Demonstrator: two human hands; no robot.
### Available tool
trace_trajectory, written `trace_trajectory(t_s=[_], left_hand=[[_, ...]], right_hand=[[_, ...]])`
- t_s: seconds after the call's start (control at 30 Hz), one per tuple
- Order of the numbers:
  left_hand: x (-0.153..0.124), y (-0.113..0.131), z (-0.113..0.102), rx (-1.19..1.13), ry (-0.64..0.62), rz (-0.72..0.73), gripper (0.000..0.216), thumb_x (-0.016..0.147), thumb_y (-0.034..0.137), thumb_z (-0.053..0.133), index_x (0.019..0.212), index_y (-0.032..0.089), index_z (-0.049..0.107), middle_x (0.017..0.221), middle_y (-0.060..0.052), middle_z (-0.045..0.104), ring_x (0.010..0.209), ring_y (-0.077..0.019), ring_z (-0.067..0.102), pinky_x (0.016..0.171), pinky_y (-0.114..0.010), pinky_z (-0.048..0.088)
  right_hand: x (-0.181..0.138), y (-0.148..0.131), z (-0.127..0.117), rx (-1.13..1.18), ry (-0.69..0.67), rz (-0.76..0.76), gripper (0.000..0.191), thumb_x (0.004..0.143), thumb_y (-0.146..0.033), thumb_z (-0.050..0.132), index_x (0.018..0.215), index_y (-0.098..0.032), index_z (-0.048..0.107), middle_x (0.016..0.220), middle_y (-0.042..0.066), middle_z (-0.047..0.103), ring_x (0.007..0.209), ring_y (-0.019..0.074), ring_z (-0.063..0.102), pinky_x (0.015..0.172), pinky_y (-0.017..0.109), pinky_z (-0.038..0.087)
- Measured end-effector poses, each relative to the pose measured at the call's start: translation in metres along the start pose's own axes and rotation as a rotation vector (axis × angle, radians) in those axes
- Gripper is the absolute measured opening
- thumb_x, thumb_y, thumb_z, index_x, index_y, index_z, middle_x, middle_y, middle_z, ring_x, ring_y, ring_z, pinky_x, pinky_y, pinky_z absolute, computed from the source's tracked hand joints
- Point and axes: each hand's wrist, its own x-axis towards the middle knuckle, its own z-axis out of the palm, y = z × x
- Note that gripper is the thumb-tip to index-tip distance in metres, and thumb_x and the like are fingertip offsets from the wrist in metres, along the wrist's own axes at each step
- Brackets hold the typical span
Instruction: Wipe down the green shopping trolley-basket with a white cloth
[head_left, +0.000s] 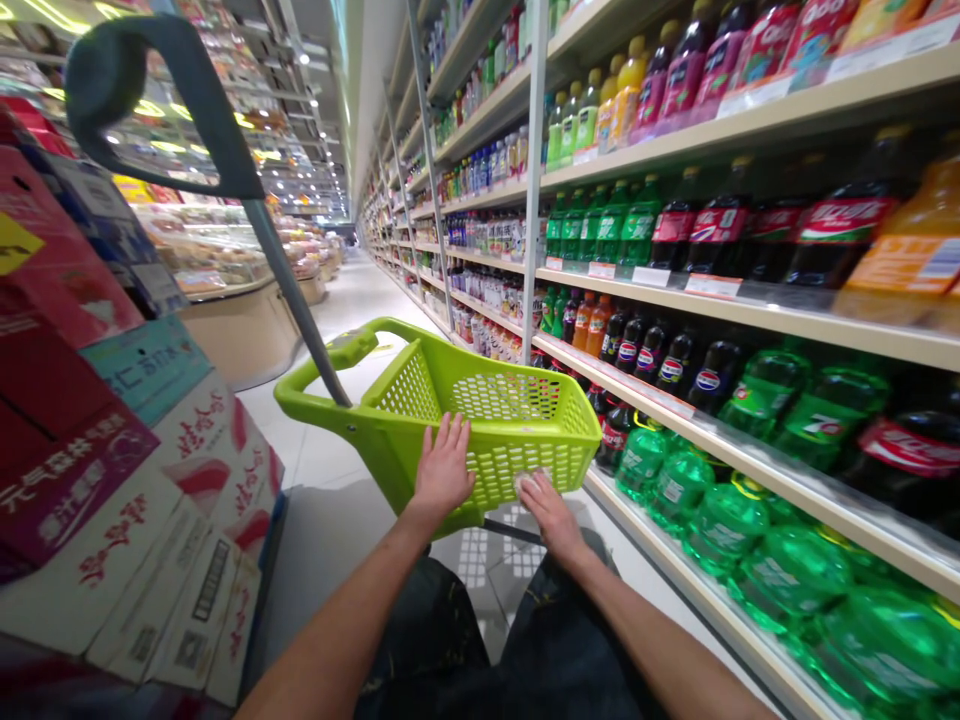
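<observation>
Green basket point(517, 420) at 12 o'clock, on aisle floor, tilted. Your left hand point(444, 470) lies flat on its near wall, fingers apart, gripping nothing. Your right hand point(551, 512) sits at 1 o'clock, low on same wall, fingers bent over small white thing point(525, 484); cannot tell if clamped. Grey pull handle point(292, 290) rises toward 10. Stacked cartons point(135, 500) crowd 9. Drink shelves point(750, 300) run along 3, green bottles point(787, 580) lowest, just beside basket.

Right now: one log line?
left hand flat on lime-green perforated plastic basket | right hand on small white item against basket wall | soda-bottle shelves alongside
</observation>
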Motion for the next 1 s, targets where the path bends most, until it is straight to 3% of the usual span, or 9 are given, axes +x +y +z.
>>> trace_trajectory(t_s=[0.17,0.23,0.37,0.43,0.63,0.7,0.83,0.9,1.0], left_hand=[[-0.001,-0.002,0.001,-0.003,0.003,0.045,0.069,0.073,0.032,0.043,0.135,0.009,0.022,0.145,-0.01,0.017,0.134,-0.0245,0.005,0.108,-0.046,0.005],[-0.001,-0.003,0.0,-0.002,-0.006,0.065,0.068,0.073,0.031,0.042,0.135,0.009,0.023,0.144,-0.01,0.018,0.134,-0.0238,0.007,0.108,-0.046,0.006],[-0.003,-0.005,0.0,-0.003,-0.009,0.067,0.069,0.072,0.03,0.043,0.135,0.008,0.023,0.145,-0.009,0.017,0.134,-0.0233,0.008,0.108,-0.045,0.006],[-0.004,-0.005,0.001,-0.001,-0.001,0.066,0.069,0.072,0.029,0.043,0.135,0.008,0.023,0.145,-0.01,0.017,0.134,-0.0232,0.007,0.108,-0.045,0.006],[-0.003,-0.003,0.0,0.023,-0.016,0.072,0.068,0.072,0.029,0.043,0.134,0.009,0.024,0.145,-0.01,0.017,0.134,-0.0234,0.006,0.108,-0.046,0.006],[-0.003,-0.002,-0.002,0.015,-0.025,0.072,0.069,0.071,0.029,0.045,0.134,0.009,0.024,0.145,-0.01,0.018,0.134,-0.0235,0.007,0.108,-0.046,0.006],[-0.015,-0.016,-0.002,-0.116,0.033,0.115,0.065,0.072,0.024,0.044,0.133,0.012,0.026,0.143,-0.008,0.024,0.133,-0.0208,0.014,0.109,-0.044,0.007],[-0.026,-0.033,-0.001,-0.225,0.182,0.022,0.058,0.075,0.02,0.04,0.132,0.014,0.028,0.141,-0.007,0.03,0.132,-0.0184,0.019,0.109,-0.042,0.008],[-0.04,-0.066,0.003,-0.435,0.506,-0.471,0.057,0.075,0.018,0.04,0.13,0.011,0.028,0.136,-0.013,0.035,0.129,-0.0212,0.025,0.108,-0.041,0.017]], right_hand=[[0.063,-0.006,-0.008,0.029,0.119,0.051,0.044,0.085,-0.008,0.035,0.124,-0.024,0.046,0.13,0.003,0.046,0.131,0.0195,0.021,0.106,0.047,0.025],[0.062,-0.005,-0.001,0.002,0.085,0.019,0.042,0.086,-0.008,0.032,0.123,-0.023,0.047,0.128,0.003,0.049,0.13,0.0179,0.023,0.105,0.045,0.028],[0.023,-0.005,0.015,-0.028,-0.064,-0.078,0.045,0.085,-0.004,0.028,0.123,-0.021,0.047,0.119,0.007,0.056,0.126,0.0164,0.031,0.099,0.043,0.038],[0.02,-0.012,0.015,-0.011,-0.079,-0.089,0.046,0.085,-0.004,0.029,0.123,-0.022,0.047,0.119,0.006,0.056,0.127,0.0166,0.031,0.099,0.043,0.038],[0.087,-0.034,0.008,0.035,0.059,-0.046,0.041,0.086,-0.009,0.034,0.123,-0.021,0.047,0.128,0.005,0.047,0.131,0.0187,0.021,0.106,0.047,0.025],[0.083,-0.032,0.016,0.009,0.021,-0.056,0.041,0.086,-0.007,0.034,0.122,-0.022,0.048,0.126,0.004,0.05,0.129,0.0183,0.025,0.105,0.045,0.028],[0.036,-0.025,0.033,-0.027,-0.089,-0.118,0.045,0.083,-0.002,0.034,0.121,-0.021,0.049,0.118,0.006,0.057,0.125,0.0181,0.035,0.1,0.043,0.037],[0.03,-0.028,0.033,-0.004,-0.085,-0.148,0.046,0.083,-0.001,0.034,0.123,-0.02,0.047,0.119,0.007,0.056,0.126,0.0183,0.033,0.099,0.043,0.038],[0.061,-0.041,0.026,0.055,-0.02,-0.164,0.046,0.084,-0.003,0.032,0.125,-0.02,0.045,0.126,0.006,0.05,0.13,0.0183,0.023,0.103,0.046,0.032]])
